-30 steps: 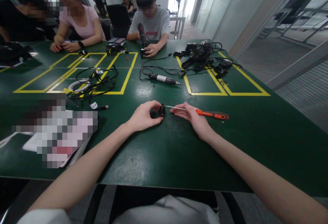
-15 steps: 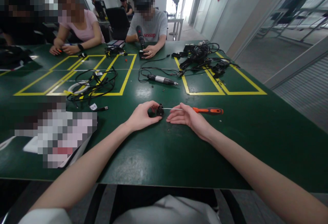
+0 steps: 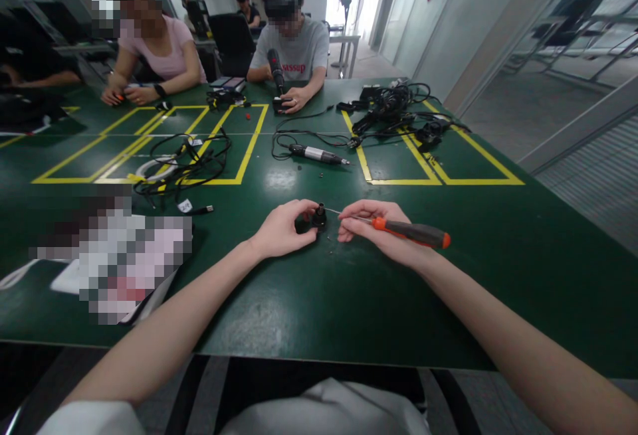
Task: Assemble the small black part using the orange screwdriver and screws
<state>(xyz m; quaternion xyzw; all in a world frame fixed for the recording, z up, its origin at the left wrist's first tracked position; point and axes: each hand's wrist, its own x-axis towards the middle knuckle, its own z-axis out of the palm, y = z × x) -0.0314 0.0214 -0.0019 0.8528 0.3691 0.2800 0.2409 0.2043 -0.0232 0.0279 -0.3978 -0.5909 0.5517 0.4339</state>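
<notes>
My left hand (image 3: 286, 228) curls its thumb and fingers around a small black round part (image 3: 319, 217) that stands on the green table (image 3: 279, 302). In my right hand (image 3: 376, 226) is a screwdriver (image 3: 416, 232) with an orange and dark grey handle, its thin shaft pinched between thumb and fingers. The shaft points left and its tip is at or close to the upper side of the black part. Tiny bits (image 3: 329, 245) lie on the table between my hands.
A black and silver electric screwdriver (image 3: 319, 154) lies ahead. Tangled cables (image 3: 194, 163) are left, more (image 3: 389, 113) at the back right. Papers (image 3: 139, 262) lie at the left. Across the table, a person in grey (image 3: 294, 56) and one in pink (image 3: 174, 50) work.
The screwdriver handle has swung toward me, and my right fingers now pinch the shaft instead of being spread. The black part and my left hand appear slightly further right.
</notes>
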